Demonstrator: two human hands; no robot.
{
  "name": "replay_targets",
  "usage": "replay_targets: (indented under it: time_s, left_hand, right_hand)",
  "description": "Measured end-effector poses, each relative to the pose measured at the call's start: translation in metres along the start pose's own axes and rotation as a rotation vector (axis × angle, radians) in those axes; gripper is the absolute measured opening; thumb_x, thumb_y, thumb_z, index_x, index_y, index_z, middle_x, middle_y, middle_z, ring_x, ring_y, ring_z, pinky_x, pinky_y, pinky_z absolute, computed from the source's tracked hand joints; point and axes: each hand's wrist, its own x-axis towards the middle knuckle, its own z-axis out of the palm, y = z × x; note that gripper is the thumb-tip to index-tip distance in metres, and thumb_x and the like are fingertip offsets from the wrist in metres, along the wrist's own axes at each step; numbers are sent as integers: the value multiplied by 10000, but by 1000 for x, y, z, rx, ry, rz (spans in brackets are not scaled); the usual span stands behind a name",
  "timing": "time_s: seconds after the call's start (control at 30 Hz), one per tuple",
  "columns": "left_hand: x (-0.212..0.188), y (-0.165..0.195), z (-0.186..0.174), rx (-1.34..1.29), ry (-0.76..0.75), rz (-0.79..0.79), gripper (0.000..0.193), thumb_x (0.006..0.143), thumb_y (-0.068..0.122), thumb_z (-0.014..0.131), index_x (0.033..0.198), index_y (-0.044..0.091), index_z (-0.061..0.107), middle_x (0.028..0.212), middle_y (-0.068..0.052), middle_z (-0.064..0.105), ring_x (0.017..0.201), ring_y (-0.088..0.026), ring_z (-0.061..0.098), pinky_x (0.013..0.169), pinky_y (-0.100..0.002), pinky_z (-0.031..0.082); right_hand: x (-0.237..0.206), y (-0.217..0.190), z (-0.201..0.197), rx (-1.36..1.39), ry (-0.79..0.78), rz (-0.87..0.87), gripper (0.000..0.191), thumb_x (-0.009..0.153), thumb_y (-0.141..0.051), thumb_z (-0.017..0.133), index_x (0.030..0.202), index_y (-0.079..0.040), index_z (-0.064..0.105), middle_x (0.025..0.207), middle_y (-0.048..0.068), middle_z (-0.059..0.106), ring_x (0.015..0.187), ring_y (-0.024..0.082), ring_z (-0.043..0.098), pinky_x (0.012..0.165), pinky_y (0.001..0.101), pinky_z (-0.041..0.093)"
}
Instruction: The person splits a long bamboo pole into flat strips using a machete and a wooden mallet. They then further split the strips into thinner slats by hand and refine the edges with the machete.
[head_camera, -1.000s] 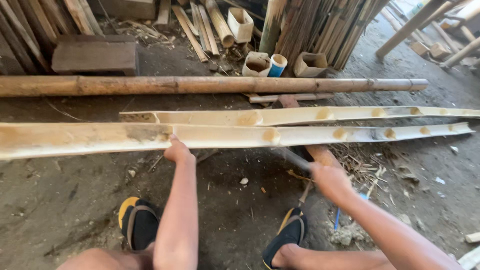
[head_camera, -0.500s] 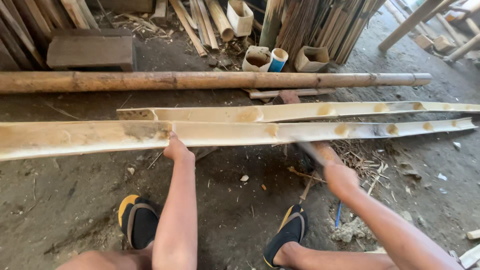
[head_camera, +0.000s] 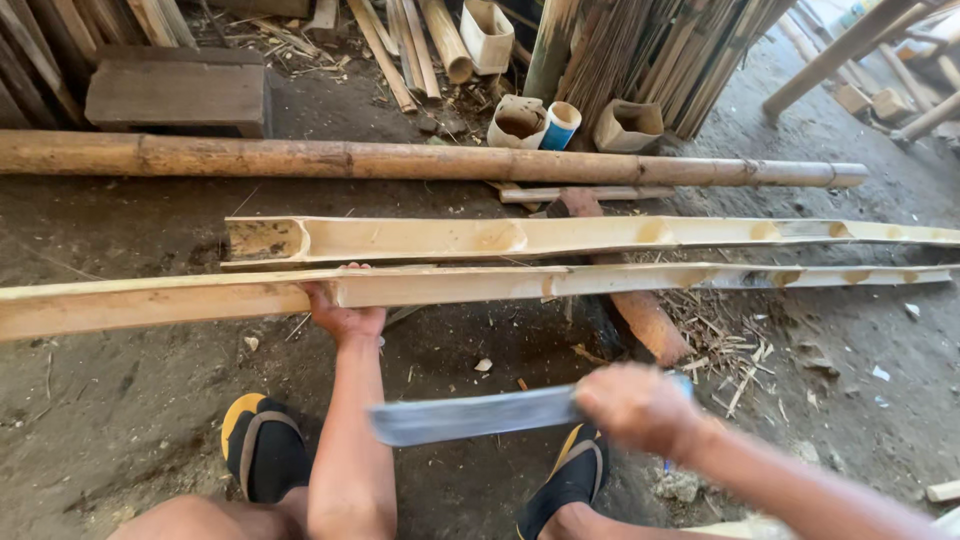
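Observation:
My left hand (head_camera: 345, 312) grips the near half of a split bamboo pole (head_camera: 620, 281), which runs across the dirt floor with its hollow side partly turned up. My right hand (head_camera: 637, 408) is closed around the handle of a broad flat blade (head_camera: 470, 415); the blade is blurred and points left, below the pole and above my feet. A second split bamboo half (head_camera: 560, 236) lies just beyond the first, hollow side up. Both halves rest over a short reddish wooden block (head_camera: 640, 315).
A whole round bamboo pole (head_camera: 420, 160) lies farther back. Behind it are cut bamboo cups (head_camera: 520, 120), a bundle of bamboo strips (head_camera: 650, 50) and a low wooden bench (head_camera: 180, 95). Shavings (head_camera: 725, 345) litter the ground at right. My sandalled feet (head_camera: 265, 445) are near the bottom.
My right hand has drawn back from the pole toward me, and the blade is now out in view, swinging. The left hand stays on the near bamboo half.

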Motion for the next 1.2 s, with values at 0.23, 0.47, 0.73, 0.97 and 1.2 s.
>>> replay_targets:
  time_s: [0.23, 0.47, 0.73, 0.97, 1.2]
  left_hand:
    - [1, 4, 8, -34, 183, 17, 566, 992, 621, 466, 1226, 139, 648, 922, -47, 683, 862, -211, 672, 843, -401, 562]
    - [3, 7, 6, 39, 222, 41, 550, 982, 656, 536, 1228, 178, 648, 902, -28, 671, 824, -218, 650, 789, -411, 553]
    - [1, 2, 2, -11, 170, -6, 599, 948, 679, 506, 1152, 136, 653, 813, -65, 637, 781, -235, 642, 753, -410, 557]
    - [3, 8, 9, -4, 159, -49, 639, 962, 665, 464, 1285, 134, 611, 1053, -66, 701, 981, -257, 665, 912, -438, 551]
    - [5, -50, 26, 406, 628, 127, 608, 980, 452, 643, 1339, -30, 553, 1276, -120, 669, 1188, -243, 655, 1073, -383, 531]
  right_hand:
    - [-9, 86, 41, -455, -235, 531, 158, 942, -173, 582, 1055, -64, 560, 843, 151, 751, 767, 313, 764, 653, 442, 623]
    - [-14, 79, 42, 253, -333, 777, 221, 852, -184, 656, 1034, -82, 584, 795, 179, 757, 766, 347, 757, 686, 486, 600]
    - [2, 6, 52, 102, 111, 281, 296, 776, -210, 710, 988, -47, 583, 770, 155, 712, 675, 361, 719, 563, 474, 576]
    - [-28, 113, 22, -411, -320, 631, 149, 982, -209, 576, 1100, -118, 561, 965, 111, 762, 918, 289, 772, 744, 430, 622]
    - [-30, 69, 65, -38, -274, 796, 312, 891, -226, 637, 1137, -88, 504, 930, 195, 737, 885, 391, 733, 758, 499, 582]
